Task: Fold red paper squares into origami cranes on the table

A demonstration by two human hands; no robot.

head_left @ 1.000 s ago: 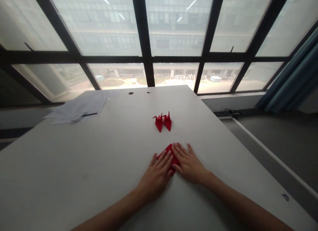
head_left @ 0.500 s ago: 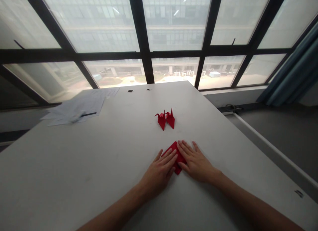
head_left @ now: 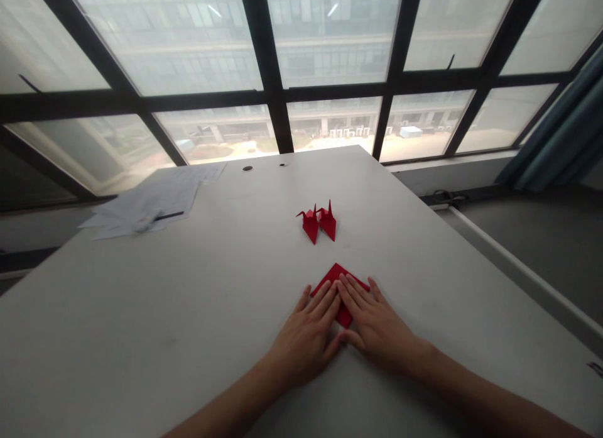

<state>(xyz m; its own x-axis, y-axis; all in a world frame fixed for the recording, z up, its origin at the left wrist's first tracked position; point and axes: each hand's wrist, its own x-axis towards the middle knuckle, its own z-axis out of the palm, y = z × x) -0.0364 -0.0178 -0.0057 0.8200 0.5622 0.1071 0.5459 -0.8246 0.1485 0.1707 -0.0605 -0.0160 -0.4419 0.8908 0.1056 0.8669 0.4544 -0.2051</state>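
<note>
A folded red sheet of paper [head_left: 335, 272] lies flat on the white table, one corner pointing away from me. My left hand [head_left: 308, 328] rests flat across its left part, fingers stretched out. Over the right part lies my right hand [head_left: 377, 322], also flat with the fingers extended. The fingertips of both hands nearly meet at the paper's middle and hide much of it. Beyond the paper stand two red paper cranes, a left one [head_left: 310, 227] and a right one [head_left: 328, 223], side by side.
Loose white papers [head_left: 155, 190] lie at the table's far left, with a dark pen [head_left: 169, 215] on them. Two round holes sit near the far edge of the white table [head_left: 188, 312]. Large windows rise behind, and a blue curtain [head_left: 551, 136] hangs at the right.
My right hand has shifted down on the paper, and more of the paper's far corner and right side shows. The thumbs have come together. The view has turned slightly.
</note>
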